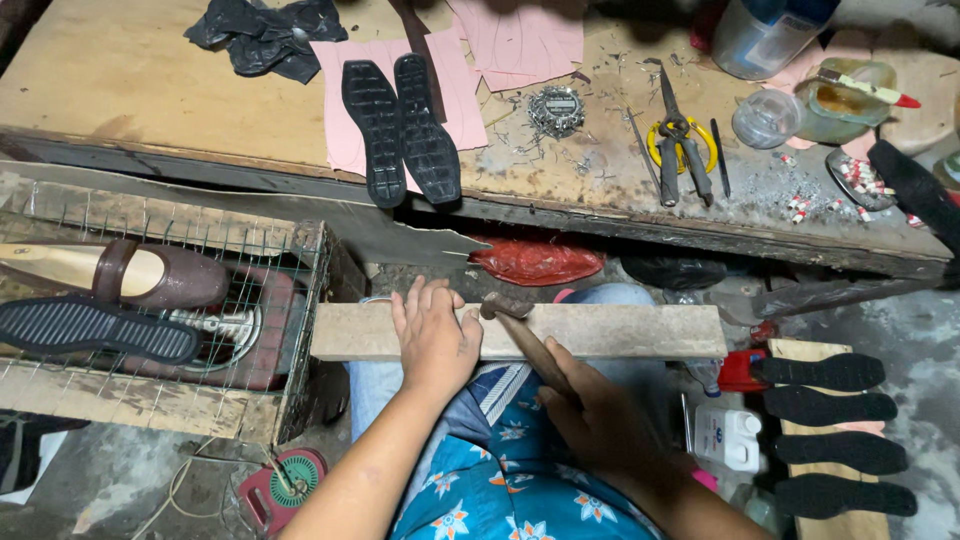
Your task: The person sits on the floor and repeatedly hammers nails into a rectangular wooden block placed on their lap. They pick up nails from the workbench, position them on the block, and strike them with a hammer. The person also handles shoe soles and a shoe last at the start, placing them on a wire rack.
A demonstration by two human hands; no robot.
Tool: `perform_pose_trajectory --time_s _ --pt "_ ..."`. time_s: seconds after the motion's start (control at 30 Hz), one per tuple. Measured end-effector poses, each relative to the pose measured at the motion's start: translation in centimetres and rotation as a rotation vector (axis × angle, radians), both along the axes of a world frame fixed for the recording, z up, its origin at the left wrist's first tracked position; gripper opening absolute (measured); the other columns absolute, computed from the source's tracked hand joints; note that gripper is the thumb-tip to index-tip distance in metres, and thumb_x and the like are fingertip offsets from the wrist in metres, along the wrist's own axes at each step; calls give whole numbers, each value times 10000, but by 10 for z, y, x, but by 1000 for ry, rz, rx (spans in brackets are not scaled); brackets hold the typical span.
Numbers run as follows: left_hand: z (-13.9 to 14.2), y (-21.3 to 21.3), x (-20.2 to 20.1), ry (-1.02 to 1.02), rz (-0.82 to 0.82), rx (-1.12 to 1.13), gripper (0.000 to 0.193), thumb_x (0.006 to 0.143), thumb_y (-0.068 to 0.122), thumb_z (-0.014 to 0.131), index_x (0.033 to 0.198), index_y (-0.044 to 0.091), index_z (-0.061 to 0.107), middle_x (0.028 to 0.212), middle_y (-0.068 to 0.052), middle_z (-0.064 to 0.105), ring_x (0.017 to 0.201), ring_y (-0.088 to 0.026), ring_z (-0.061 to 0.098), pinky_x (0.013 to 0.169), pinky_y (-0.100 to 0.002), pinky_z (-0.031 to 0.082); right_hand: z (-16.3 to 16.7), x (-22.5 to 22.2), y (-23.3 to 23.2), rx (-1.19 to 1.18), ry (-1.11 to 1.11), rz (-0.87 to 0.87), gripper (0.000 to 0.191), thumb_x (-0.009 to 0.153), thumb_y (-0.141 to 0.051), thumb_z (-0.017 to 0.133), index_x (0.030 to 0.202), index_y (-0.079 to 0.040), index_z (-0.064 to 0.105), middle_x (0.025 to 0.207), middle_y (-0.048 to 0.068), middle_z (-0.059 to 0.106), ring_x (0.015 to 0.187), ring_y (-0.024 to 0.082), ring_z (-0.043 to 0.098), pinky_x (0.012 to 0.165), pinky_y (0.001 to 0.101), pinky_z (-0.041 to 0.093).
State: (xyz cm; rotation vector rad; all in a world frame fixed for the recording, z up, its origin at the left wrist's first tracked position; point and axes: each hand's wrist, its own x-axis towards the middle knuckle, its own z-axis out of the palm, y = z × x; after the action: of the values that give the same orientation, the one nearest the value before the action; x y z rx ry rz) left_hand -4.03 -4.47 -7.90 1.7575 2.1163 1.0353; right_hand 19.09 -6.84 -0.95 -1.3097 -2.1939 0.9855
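Across our lap we have a pale wooden board. Our left hand lies flat on it, fingers loosely spread, gripping nothing. Our right hand is closed around a hammer handle, the head touching the board just beside the left fingers. Two black soles lie on pink paper on the workbench above, well apart.
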Motion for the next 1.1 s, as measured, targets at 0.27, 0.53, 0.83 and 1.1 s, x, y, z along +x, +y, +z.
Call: perform_pose_trajectory --time_s 0.27,0.53,0.83,1.1 --pt "12 -7 0 -23 -65 27 132 843 168 662 953 102 630 1356 -163 582 1432 -426 373 1196 -649 117 -5 18 20 -771 201 -333 556 878 -251 583 1421 -138 541 822 109 715 580 205 637 536 326 525" --pt "20 -14 -4 -1 -189 81 59 859 162 661 858 103 672 1387 -161 567 1437 -437 350 1158 -701 117 -28 59 30 -722 94 -253 509 900 -293 619 1375 -121 561 804 82 702 621 156 648 554 318 540" --pt "7 -9 -3 51 -213 84 98 903 137 629 938 46 625 1302 -167 597 1361 -402 465 1182 -649 202 6 49 31 -575 -285 -101 564 837 -324 764 1320 -157 524 864 82 767 755 159 725 666 329 571" --pt "-2 -6 -16 -289 -297 -1 98 950 171 592 971 86 634 1283 -102 672 1351 -308 523 1223 -612 101 39 2 72 422 -48 212 209 860 -277 751 978 -105 739 932 86 727 892 307 693 795 402 531"
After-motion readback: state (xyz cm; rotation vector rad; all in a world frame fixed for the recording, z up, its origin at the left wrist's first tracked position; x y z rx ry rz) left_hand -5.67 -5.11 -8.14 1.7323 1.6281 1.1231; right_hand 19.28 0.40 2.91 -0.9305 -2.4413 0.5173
